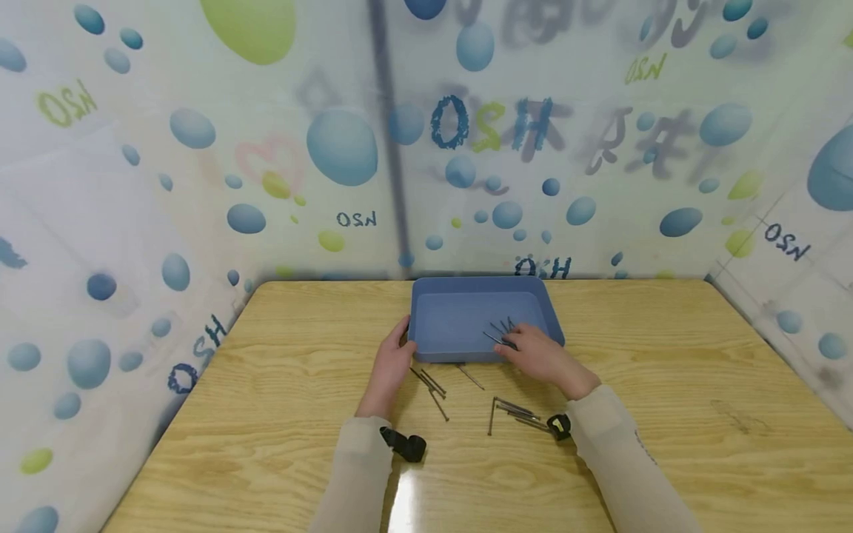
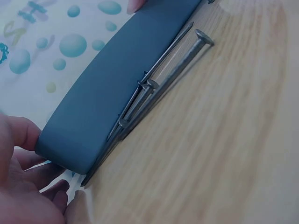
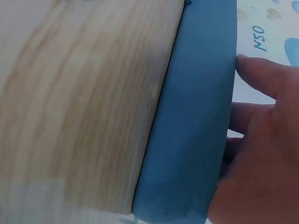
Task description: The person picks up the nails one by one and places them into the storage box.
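A shallow blue tray (image 1: 453, 318) lies on the wooden table near the wall. My left hand (image 1: 392, 364) grips its front left corner, the thumb on the outer wall and the fingers round the side. My right hand (image 1: 541, 357) reaches over the front right rim and holds several nails (image 1: 496, 337), which fan out from between thumb and fingers low over the tray floor. The tray wall hides these nails in the right wrist view. Outside the front wall, a few loose nails (image 2: 175, 70) lie close to the left hand, and another group of nails (image 1: 520, 409) lies nearer the right forearm.
A single nail (image 1: 472, 377) lies just in front of the tray. The wooden table (image 1: 300, 355) reaches back to a patterned curtain (image 1: 300, 148), which also encloses both sides. Black camera mounts (image 1: 406, 446) sit at the wrists over pale sleeves.
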`<act>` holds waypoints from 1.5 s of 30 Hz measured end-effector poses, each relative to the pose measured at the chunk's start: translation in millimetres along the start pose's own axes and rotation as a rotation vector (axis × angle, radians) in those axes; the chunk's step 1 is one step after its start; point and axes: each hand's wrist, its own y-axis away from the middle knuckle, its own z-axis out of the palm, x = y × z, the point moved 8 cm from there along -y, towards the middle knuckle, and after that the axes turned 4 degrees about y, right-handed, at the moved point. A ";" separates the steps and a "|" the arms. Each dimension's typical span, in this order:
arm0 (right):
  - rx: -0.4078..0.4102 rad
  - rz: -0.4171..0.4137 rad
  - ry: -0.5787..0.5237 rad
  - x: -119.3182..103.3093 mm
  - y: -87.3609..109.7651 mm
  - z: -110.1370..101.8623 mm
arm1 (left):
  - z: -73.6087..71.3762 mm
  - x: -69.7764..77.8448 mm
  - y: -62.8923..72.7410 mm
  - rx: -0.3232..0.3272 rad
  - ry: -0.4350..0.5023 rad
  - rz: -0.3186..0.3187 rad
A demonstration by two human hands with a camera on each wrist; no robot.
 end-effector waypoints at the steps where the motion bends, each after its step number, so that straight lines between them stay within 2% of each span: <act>1: -0.003 0.006 0.002 0.4 0.0 0.7 | 0.1 0.0 0.1 0.000 -0.002 -0.001; 12: -0.043 0.054 0.027 4.5 1.0 3.3 | 0.1 2.6 0.4 -0.004 -0.009 0.023; 15: -0.045 0.052 0.050 4.6 0.0 3.7 | 0.0 2.6 0.4 -0.003 -0.008 0.032; 22: -0.057 0.045 0.082 6.3 -1.3 7.6 | 1.4 -1.9 1.1 -0.022 0.010 -0.007; 30: -0.047 0.043 0.082 5.7 -2.1 5.3 | 0.1 0.1 -0.8 -0.010 -0.007 -0.001; 45: -0.024 0.002 0.142 3.5 -2.0 7.1 | 0.7 -0.8 -0.2 -0.018 0.022 -0.007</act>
